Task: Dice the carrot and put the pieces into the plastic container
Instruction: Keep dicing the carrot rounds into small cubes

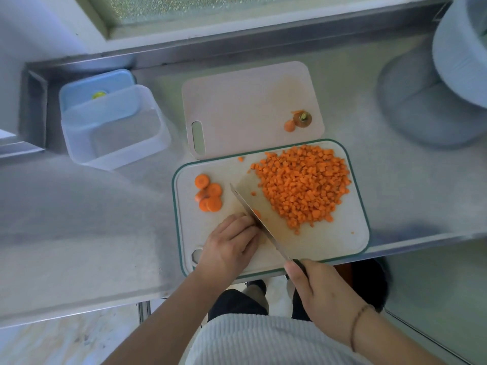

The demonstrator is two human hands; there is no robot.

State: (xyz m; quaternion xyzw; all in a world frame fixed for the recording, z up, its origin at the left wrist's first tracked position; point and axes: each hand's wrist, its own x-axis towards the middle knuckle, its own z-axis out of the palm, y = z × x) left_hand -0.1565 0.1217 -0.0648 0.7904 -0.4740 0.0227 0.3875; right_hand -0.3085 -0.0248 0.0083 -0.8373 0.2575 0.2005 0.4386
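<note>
Right hand [320, 288]: fingers wrapped round the dark handle of the knife [257, 219], thumb up by the blade's heel.
Left hand [232, 243]: fingers curled down on the green-edged cutting board [342, 241], knuckles against the flat of the blade; it covers what it steadies, with only a sliver of orange showing at the blade.
Knife: blade slants from the handle up and left, tip near the carrot slices [208, 193].
Carrot slices: a small overlapping cluster at the board's left.
Diced carrot [303, 185]: a large heap on the board's right half, a few stray cubes around it.
Carrot top [303, 119]: on the pale second board [237, 106] behind, with a slice beside it.
Plastic container [113, 133]: clear, on the bench [79, 219] well left of the boards, no carrot in it, against a blue lid [97, 85].
</note>
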